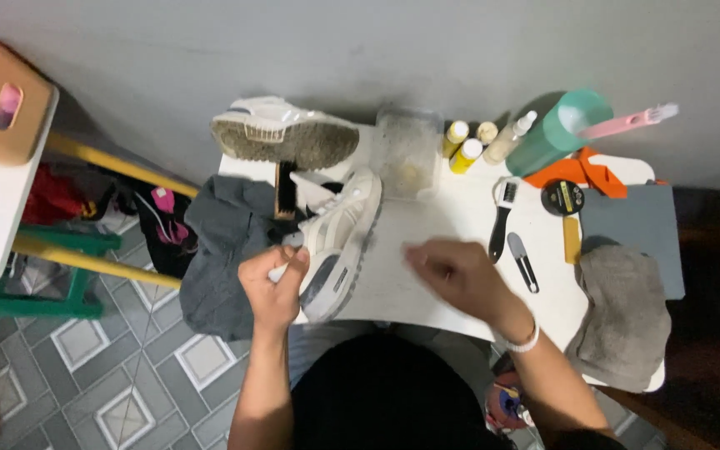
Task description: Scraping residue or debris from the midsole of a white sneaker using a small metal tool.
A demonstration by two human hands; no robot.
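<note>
1. White and slim, a small tool handle is pinched in the curled fingers of the left hand, just left of the frame's centre; what kind of tool it is cannot be told.
2. Against that hand a white sneaker is laid on its side on the white table, its toe pointing to the lower edge of the frame.
3. The right hand is seen blurred over the bare tabletop at the centre, fingers loosely curled; whether anything is held cannot be told.
4. A dark grey cloth is draped over the table's left edge, beside the left hand.
5. A second sneaker is set sole-outward by the wall, upper centre-left.
6. Right of the right hand, two black-handled brushes are laid, well apart from the shoe.
7. Along the wall, a clear plastic tub, small yellow bottles and a green cup are ranged.
8. A folded grey towel is placed at the right end.
</note>
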